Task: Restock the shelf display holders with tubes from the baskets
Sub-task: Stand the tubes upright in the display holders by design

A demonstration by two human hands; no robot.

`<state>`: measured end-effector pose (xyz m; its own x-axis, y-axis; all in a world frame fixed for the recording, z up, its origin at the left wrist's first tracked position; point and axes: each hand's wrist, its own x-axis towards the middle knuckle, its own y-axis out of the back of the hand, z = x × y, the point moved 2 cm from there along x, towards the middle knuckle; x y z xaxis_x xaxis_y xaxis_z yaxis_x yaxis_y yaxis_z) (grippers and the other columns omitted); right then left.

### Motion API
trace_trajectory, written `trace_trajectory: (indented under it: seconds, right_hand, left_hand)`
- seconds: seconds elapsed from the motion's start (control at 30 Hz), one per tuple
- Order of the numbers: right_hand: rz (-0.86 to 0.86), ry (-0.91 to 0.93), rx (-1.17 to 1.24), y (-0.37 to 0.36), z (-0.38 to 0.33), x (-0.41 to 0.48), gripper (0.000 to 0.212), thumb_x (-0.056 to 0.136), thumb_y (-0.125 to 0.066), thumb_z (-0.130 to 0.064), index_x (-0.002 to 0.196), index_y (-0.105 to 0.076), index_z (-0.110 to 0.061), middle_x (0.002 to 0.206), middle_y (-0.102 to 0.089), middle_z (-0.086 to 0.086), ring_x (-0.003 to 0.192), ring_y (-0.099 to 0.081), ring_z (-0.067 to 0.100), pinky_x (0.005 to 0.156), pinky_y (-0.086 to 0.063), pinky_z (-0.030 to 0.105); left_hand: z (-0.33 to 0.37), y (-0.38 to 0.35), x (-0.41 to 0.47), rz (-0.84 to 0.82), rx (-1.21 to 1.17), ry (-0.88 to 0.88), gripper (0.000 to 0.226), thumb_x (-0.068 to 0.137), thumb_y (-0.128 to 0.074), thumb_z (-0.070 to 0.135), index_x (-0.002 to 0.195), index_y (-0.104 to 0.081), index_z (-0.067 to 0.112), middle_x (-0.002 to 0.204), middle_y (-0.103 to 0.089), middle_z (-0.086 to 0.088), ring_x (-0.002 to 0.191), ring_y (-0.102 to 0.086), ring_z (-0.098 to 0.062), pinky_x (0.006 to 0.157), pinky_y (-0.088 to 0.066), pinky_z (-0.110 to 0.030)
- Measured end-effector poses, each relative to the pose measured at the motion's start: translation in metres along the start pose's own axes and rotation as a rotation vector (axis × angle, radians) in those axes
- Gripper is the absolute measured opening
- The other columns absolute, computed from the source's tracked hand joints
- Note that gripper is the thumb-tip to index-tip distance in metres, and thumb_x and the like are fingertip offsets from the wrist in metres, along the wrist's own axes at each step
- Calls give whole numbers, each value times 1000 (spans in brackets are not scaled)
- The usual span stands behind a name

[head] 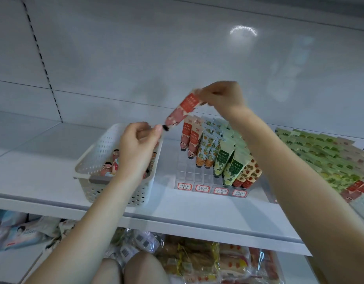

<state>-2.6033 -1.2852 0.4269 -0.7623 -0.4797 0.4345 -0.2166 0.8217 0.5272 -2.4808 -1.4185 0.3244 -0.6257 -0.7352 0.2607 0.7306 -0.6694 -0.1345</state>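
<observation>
Over shelf [44, 175], tube [182, 110] between fingers [155, 130]

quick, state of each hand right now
Left hand: fingers curled, pinching the cap end of the red floral tube.
Right hand: pinching that tube's crimped end.

A white shelf [44, 167] stands against a pale back panel [136, 48], where a bright glare [243, 30] shows high up and a black slotted strip [42, 58] runs down on the left. On the level below lie clear-wrapped snack packets [197, 257], barcoded bags [136, 242] beside them, and pale blue packs [17, 232] far left.
</observation>
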Motion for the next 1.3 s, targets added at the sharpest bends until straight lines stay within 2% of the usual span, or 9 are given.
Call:
trace_trajectory:
  seconds: [0.13, 0.3, 0.5, 0.6, 0.73, 0.9, 1.03, 1.13, 1.3]
  right_hand:
    - [64, 13, -383, 3, 19, 10, 35, 92, -56, -29, 85, -69, 4, 71, -61, 15, 56, -43, 15, 52, -34, 23]
    - [-36, -13, -672, -30, 34, 6, 36, 96, -45, -32, 92, -68, -5, 87, -69, 11, 77, -63, 25, 68, -50, 32]
    - [-56, 16, -859, -53, 40, 5, 28, 95, -38, -23, 84, -59, -10, 76, -55, 8, 73, -49, 27, 70, -33, 28]
    - [-44, 32, -896, -58, 45, 5, 25, 95, -36, -18, 80, -54, -11, 65, -48, 5, 74, -45, 27, 76, -35, 30]
    - [-60, 85, -952, -65, 47, 6, 24, 94, -37, -14, 88, -60, -12, 80, -60, 4, 97, -54, 27, 82, -34, 32]
    - [-43, 147, -994, -69, 48, 11, 23, 91, -40, -8, 100, -60, -15, 93, -65, 5, 98, -51, 25, 75, -27, 31]
    - [-41, 154, -1060, -74, 49, 12, 19, 87, -46, 1, 83, -59, -13, 77, -56, 2, 83, -42, 23, 74, -25, 30]
    - [-61, 184, -1084, -76, 47, 12, 34, 86, -46, 5, 59, -33, -12, 74, -46, 2, 80, -34, 21, 75, -25, 29]
    - [-104, 211, -1108, -77, 42, 12, 39, 83, -46, 10, 59, -26, -13, 60, -33, 1, 81, -34, 21, 76, -27, 28]
  left_hand:
    - [-15, -12, -36, -136, 351, -272, 27, 88, -61, 12, 113, -59, 4, 104, -60, 1, 87, -56, -1, 78, -40, -2]
    - [-67, -28, -75, -425, 739, -378, 33, 94, -53, 22, 122, -55, 5, 120, -58, -8, 111, -55, -22, 91, -39, -22]
    - [-110, -19, -73, -491, 1109, -289, 50, 96, -38, 45, 134, -37, 11, 134, -45, -2, 124, -41, -14, 101, -34, -21]
    - [-118, -19, -71, -512, 1210, -285, 56, 96, -33, 48, 137, -34, 11, 141, -40, -4, 130, -37, -16, 108, -32, -25]
    - [-121, -19, -71, -507, 1309, -320, 49, 96, -27, 49, 125, -42, 12, 129, -48, -3, 120, -44, -16, 102, -37, -25]
    - [-120, -21, -71, -511, 1329, -345, 44, 97, -25, 47, 115, -46, 14, 122, -49, -1, 114, -45, -14, 100, -36, -24]
    - [-122, -20, -71, -514, 1337, -341, 44, 97, -24, 47, 115, -46, 14, 122, -49, -2, 115, -45, -14, 101, -37, -25]
    - [-123, -19, -71, -519, 1348, -337, 45, 97, -23, 47, 117, -45, 14, 125, -48, -2, 117, -44, -14, 102, -36, -25]
    - [-124, -20, -71, -516, 1362, -346, 47, 97, -23, 47, 121, -44, 13, 130, -46, -2, 121, -41, -14, 104, -33, -25]
